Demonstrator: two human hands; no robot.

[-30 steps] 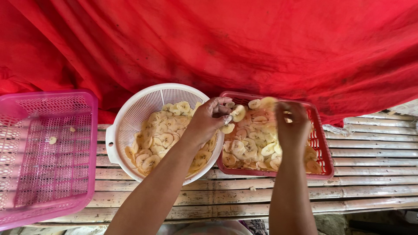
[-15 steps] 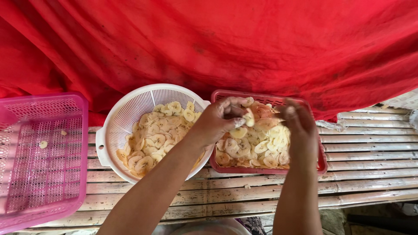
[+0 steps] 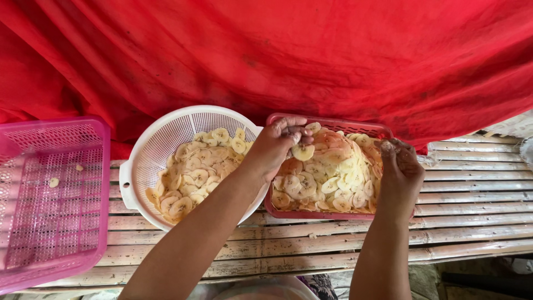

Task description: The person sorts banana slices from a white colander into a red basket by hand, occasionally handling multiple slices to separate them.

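Here my left hand [image 3: 275, 147] hangs over the near-left corner of the red rectangular plastic basket [image 3: 327, 123], fingers drawn together and pinching a pale yellow banana slice [image 3: 302, 151] between thumb and fingertips; its back faces me, so the fingertips themselves are mostly hidden. My right hand [image 3: 401, 173] is at the basket's right edge, fingers curled inward, and I cannot tell whether it grips a slice or only rests against the pile, since the palm is turned away. The basket is heaped with thin round banana slices [image 3: 338, 178], and my arms cover its front corners. Just beside it to the left, touching or nearly so, sits a white round plastic colander [image 3: 166, 130] with a side handle, about half filled with the same slices; my left forearm crosses its lower right rim and hides that part. Well apart at the far left, a pink rectangular mesh basket [image 3: 100, 166] is cut off by the frame and holds only a couple of stray slices. All three stand on a slatted bamboo bench [image 3: 477, 200], with red draped cloth [image 3: 266, 55] behind them.
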